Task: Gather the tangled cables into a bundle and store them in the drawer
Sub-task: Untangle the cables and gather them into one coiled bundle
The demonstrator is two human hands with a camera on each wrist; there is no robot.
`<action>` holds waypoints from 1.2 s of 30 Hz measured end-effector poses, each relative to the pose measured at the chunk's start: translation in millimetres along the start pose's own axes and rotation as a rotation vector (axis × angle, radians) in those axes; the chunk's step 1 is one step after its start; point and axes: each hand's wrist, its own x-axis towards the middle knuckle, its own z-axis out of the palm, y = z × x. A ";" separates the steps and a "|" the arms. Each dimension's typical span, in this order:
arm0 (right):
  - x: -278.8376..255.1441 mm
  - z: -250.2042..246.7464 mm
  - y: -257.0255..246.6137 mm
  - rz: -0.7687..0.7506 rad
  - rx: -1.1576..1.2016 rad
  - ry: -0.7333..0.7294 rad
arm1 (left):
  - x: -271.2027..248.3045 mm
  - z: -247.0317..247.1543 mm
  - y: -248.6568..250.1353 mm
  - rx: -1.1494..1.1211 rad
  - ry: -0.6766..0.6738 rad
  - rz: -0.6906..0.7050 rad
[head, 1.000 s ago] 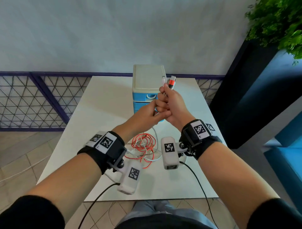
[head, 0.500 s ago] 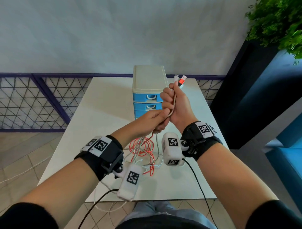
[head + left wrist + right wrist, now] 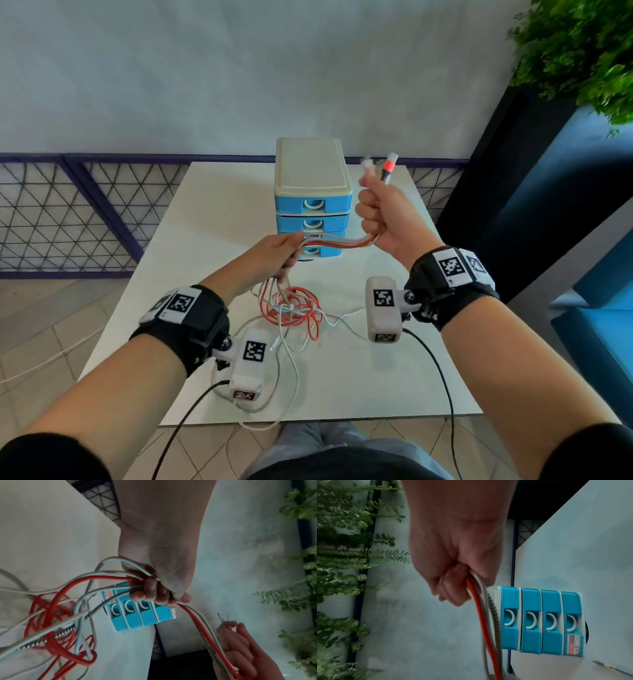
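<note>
Head view: my right hand (image 3: 383, 219) fists the cables (image 3: 339, 242) near their plugs; my left hand (image 3: 277, 255) grips them before the blue drawer unit (image 3: 311, 192).

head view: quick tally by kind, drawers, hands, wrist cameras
blue drawers: 4
hands gripping the cables: 2 (left hand, right hand)
wrist cameras: 2
total: 8

Drawer unit (image 3: 312, 192) at the table's (image 3: 212, 219) far middle, cable tangle (image 3: 291, 310) on the table before it.
</note>
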 end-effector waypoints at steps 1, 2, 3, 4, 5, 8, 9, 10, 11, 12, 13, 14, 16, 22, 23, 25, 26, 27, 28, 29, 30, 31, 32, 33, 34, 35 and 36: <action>-2.5 0.7 0.0 0.057 -0.002 -0.069 | 0.6 -1.6 2.0 0.043 0.008 0.006; -4.8 0.3 -0.1 0.124 0.032 -0.148 | 1.0 -3.0 4.1 0.075 0.000 0.013; -6.7 -0.3 -0.4 0.190 0.098 -0.230 | 1.0 -4.4 6.0 0.099 -0.018 0.020; -8.2 -0.1 -1.3 0.243 0.181 -0.300 | 0.3 -5.7 7.7 0.128 -0.039 0.023; -9.1 0.6 -2.1 0.272 0.260 -0.343 | -0.5 -6.9 9.5 0.164 -0.063 0.021; -7.5 1.8 -3.0 0.200 0.348 -0.309 | -2.7 -9.2 12.1 0.240 -0.104 0.002; -6.5 1.2 -2.6 0.154 0.298 -0.279 | -3.0 -10.3 12.3 0.244 -0.100 -0.005; -5.7 0.6 -2.2 0.122 0.211 -0.258 | -3.1 -11.1 13.0 0.248 -0.093 -0.008; -5.6 0.8 -1.4 0.109 0.104 -0.245 | -3.1 -12.4 13.4 0.257 -0.085 -0.004; -5.6 1.0 -0.2 0.110 -0.007 -0.242 | -2.5 -13.3 14.1 0.276 -0.078 0.008; -6.0 1.1 1.4 0.117 -0.112 -0.243 | -1.9 -14.2 14.8 0.304 -0.069 0.028; -6.5 1.2 3.4 0.127 -0.202 -0.239 | -0.9 -14.7 16.1 0.338 -0.054 0.056; -7.9 1.5 8.2 0.147 -0.307 -0.222 | 1.5 -14.6 21.0 0.424 -0.007 0.114; -16.7 6.7 23.7 0.218 -0.263 -0.264 | 9.3 -9.8 34.7 0.680 0.138 0.262; -17.9 7.8 24.9 0.217 -0.265 -0.277 | 9.7 -8.7 35.0 0.734 0.156 0.264; -18.7 10.8 28.0 0.221 -0.280 -0.293 | 9.7 -6.7 36.2 0.845 0.201 0.265; -19.3 12.4 30.0 0.227 -0.294 -0.301 | 10.1 -5.6 36.8 0.894 0.225 0.268; -19.4 13.6 32.3 0.235 -0.308 -0.310 | 10.2 -4.4 37.7 0.928 0.244 0.272; -19.9 14.4 34.5 0.240 -0.314 -0.325 | 10.2 -3.2 39.0 0.947 0.259 0.274; -20.5 14.9 36.6 0.240 -0.308 -0.350 | 9.8 -2.2 40.2 0.955 0.267 0.274; -21.0 15.0 38.4 0.236 -0.293 -0.380 | 9.5 -1.4 41.5 0.947 0.272 0.272; -21.4 14.7 39.7 0.233 -0.274 -0.411 | 9.1 -1.1 42.8 0.928 0.272 0.269; -21.7 14.1 40.4 0.234 -0.256 -0.434 | 9.0 -0.9 44.3 0.902 0.267 0.270; -22.0 13.8 40.5 0.240 -0.238 -0.443 | 9.2 -0.9 45.6 0.875 0.253 0.274; -22.8 14.0 40.1 0.251 -0.226 -0.435 | 9.5 -0.8 47.0 0.855 0.236 0.278; -23.2 14.1 39.5 0.264 -0.221 -0.421 | 9.7 -0.8 48.7 0.846 0.218 0.278; -23.6 14.6 39.0 0.279 -0.216 -0.410 | 10.6 -1.3 49.5 0.844 0.202 0.274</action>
